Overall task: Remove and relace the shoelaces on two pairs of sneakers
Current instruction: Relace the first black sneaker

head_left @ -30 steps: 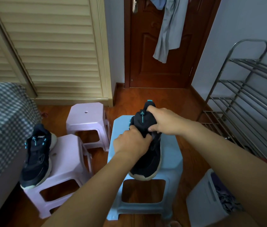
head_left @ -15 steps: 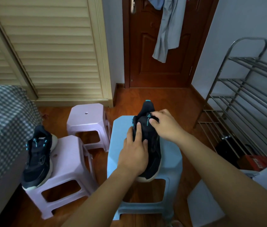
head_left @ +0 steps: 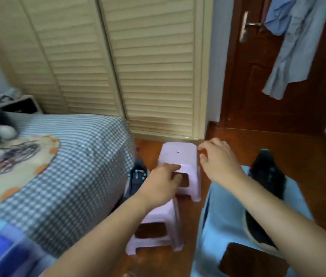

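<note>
Two empty hands, left hand [head_left: 163, 181] and right hand [head_left: 217, 159], hover over stools.

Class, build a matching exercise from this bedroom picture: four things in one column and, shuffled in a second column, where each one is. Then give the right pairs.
Things:
1. sneaker with the pale sole
2. blue-trimmed sneaker
3. grey-blue shirt
4. checked cover

Places:
A. hanging on the brown door
B. on the bed
C. on the blue stool
D. on the nearer lilac stool, beside the bed

Pairs: 1-C, 2-D, 3-A, 4-B
</note>
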The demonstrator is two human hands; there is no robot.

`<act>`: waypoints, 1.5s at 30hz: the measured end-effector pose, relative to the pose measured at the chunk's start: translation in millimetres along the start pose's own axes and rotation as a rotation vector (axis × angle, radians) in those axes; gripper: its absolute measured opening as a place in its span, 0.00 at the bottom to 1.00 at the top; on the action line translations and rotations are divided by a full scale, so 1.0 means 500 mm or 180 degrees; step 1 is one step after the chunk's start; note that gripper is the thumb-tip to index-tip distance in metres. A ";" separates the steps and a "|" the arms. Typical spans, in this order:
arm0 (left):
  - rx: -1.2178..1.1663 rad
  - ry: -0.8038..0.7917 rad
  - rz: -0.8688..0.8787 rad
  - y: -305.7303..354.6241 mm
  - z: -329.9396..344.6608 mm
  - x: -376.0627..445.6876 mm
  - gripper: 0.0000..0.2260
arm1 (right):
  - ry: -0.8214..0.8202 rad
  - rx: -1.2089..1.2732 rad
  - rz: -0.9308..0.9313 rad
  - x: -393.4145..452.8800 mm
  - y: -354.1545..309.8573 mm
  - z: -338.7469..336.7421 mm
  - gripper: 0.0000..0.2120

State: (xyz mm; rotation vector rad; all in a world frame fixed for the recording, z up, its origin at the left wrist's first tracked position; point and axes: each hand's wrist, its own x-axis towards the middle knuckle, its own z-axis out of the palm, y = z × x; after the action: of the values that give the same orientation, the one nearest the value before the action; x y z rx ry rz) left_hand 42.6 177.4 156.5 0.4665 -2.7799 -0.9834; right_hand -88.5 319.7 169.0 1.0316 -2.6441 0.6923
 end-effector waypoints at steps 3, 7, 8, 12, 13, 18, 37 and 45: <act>0.0405 0.0075 -0.0583 -0.151 -0.191 -0.106 0.13 | -0.0613 0.0236 -0.0628 0.055 -0.206 0.058 0.12; 0.0707 0.0435 -0.1358 -0.370 -0.356 -0.273 0.12 | -0.1074 0.0466 -0.1342 0.083 -0.471 0.156 0.10; 0.0821 0.0583 -0.1505 -0.428 -0.380 -0.310 0.13 | -0.1227 0.0474 -0.1464 0.088 -0.524 0.187 0.10; 0.1743 0.1600 -0.1963 -0.652 -0.471 -0.419 0.23 | -0.1930 0.0354 -0.1774 0.098 -0.701 0.305 0.11; 0.1919 0.1756 -0.2027 -0.701 -0.490 -0.438 0.26 | -0.2020 0.0340 -0.1814 0.099 -0.739 0.331 0.12; 0.2266 0.1869 -0.2111 -0.837 -0.455 -0.465 0.25 | -0.1961 0.0523 -0.2020 0.149 -0.926 0.486 0.15; 0.2158 0.2177 -0.2379 -0.908 -0.430 -0.447 0.26 | -0.0569 0.1410 -0.1623 0.189 -0.974 0.561 0.10; -0.0480 0.2733 -0.0709 -0.633 -0.489 -0.313 0.42 | -0.1175 0.3316 -0.1286 0.166 -0.901 0.253 0.06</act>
State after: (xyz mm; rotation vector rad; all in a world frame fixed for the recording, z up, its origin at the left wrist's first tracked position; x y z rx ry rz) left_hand 325.3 -145.5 138.1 0.9247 -1.9021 -0.7659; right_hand 154.5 -81.4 245.7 2.0084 -2.1038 1.9996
